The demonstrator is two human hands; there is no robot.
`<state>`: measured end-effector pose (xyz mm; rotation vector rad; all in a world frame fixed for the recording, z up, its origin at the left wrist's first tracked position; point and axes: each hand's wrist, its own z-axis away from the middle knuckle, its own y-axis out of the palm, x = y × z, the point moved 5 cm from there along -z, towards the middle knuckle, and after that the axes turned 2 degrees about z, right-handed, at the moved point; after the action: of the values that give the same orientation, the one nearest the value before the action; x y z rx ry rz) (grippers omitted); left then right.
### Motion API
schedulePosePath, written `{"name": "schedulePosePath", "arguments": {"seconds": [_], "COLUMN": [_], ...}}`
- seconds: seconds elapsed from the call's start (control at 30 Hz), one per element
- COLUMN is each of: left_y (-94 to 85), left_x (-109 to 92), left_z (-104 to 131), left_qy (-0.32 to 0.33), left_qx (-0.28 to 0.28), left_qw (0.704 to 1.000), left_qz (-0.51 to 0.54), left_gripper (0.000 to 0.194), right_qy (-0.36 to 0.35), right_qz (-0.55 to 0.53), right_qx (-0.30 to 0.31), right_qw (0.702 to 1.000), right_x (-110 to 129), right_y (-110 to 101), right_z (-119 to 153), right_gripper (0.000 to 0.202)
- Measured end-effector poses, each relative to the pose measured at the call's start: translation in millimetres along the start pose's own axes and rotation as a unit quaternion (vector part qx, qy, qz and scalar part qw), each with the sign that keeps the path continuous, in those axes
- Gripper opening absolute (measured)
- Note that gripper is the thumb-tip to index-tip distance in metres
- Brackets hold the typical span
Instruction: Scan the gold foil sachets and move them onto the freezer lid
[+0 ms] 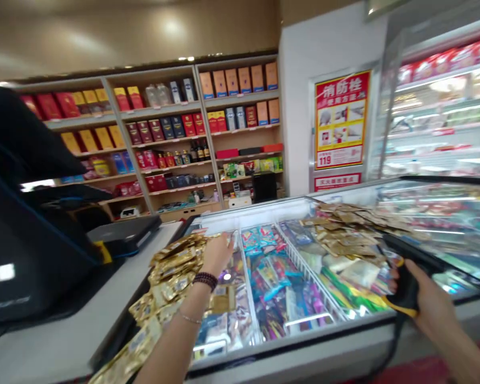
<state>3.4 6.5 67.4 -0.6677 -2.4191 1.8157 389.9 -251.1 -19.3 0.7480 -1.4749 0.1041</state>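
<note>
My left hand (218, 253), with a beaded bracelet at its wrist, is over the left part of the glass-topped chest freezer (304, 333). It is beside a pile of shiny gold packets (176, 269); its fingertips are blurred and partly hidden, so any hold is unclear. My right hand (430, 293) is closed around a black and yellow handheld barcode scanner (408, 285), whose cable hangs down. Left of the scanner, a second heap of gold-brown packets (344, 229) lies on the glass. Colourful wrapped goods (272, 266) show below the glass, split by white wire dividers (308, 272).
A grey counter (84, 314) with a dark checkout machine (28, 229) stands at the left. Behind the freezer are shelves of boxes and bottles (164, 133). A red and yellow poster (342, 120) hangs on the wall, and a lit display fridge (444, 117) is at right.
</note>
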Motion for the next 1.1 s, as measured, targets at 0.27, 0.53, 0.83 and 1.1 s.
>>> {"name": "schedulePosePath", "arguments": {"seconds": [0.27, 0.53, 0.83, 1.1], "left_y": [116.3, 173.8, 196.6, 180.8], "left_x": [-221.1, -319.6, -292.8, -189.3], "left_z": [-29.2, -45.4, -57.5, -42.4], "left_qy": [0.172, 0.077, 0.024, -0.069], "left_qx": [0.047, 0.098, 0.077, 0.056], "left_qw": [0.948, 0.945, 0.89, 0.753], "left_qz": [0.262, 0.302, 0.45, 0.652], "left_gripper": [0.028, 0.047, 0.02, 0.015], "right_qy": [0.009, -0.016, 0.0, 0.012], "right_qz": [-0.12, -0.127, -0.127, -0.11], "right_qx": [-0.038, -0.016, -0.023, -0.022], "right_qw": [0.992, 0.992, 0.992, 0.994], "right_x": [-6.6, -11.6, -8.2, -4.9], "right_y": [-6.2, -9.8, -7.6, -6.8], "right_z": [-1.3, -5.4, -1.3, -0.4], "right_gripper": [0.058, 0.061, 0.067, 0.064]}}
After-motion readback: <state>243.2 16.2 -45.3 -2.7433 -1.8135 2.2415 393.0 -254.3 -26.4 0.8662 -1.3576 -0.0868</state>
